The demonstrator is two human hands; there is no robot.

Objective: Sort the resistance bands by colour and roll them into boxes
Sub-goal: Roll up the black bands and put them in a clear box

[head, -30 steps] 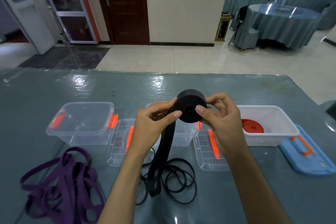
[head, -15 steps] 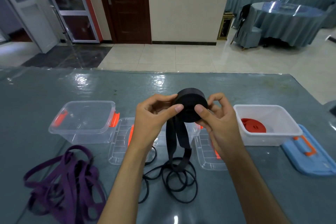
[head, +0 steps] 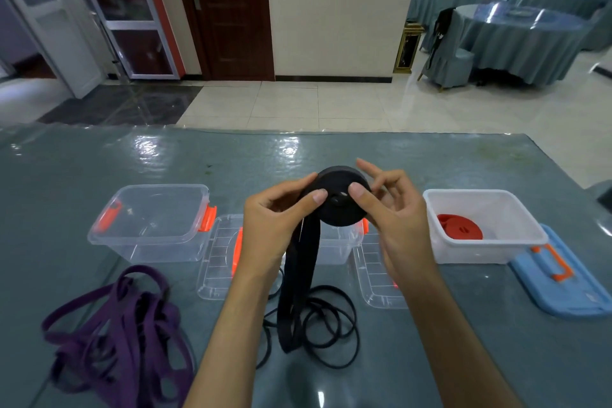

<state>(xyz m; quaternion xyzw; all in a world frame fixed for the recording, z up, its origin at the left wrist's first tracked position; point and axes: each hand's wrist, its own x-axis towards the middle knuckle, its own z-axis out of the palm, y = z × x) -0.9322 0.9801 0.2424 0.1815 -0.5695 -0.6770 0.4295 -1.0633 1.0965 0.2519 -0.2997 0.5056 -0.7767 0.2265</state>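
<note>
Both hands, left hand point(head: 275, 219) and right hand point(head: 394, 219), pinch the black band roll point(head: 341, 209) above the middle box point(head: 334, 245); its hanging tail point(head: 298, 291) has shortened since a second ago; rolling nears completion.

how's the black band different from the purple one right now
The black band is mostly wound into a tight roll held up by the left hand and right hand, its tail hanging to the table; the purple band lies untouched in a loose tangle at the left. Both are flat straps, and neither is in a box yet.
</note>
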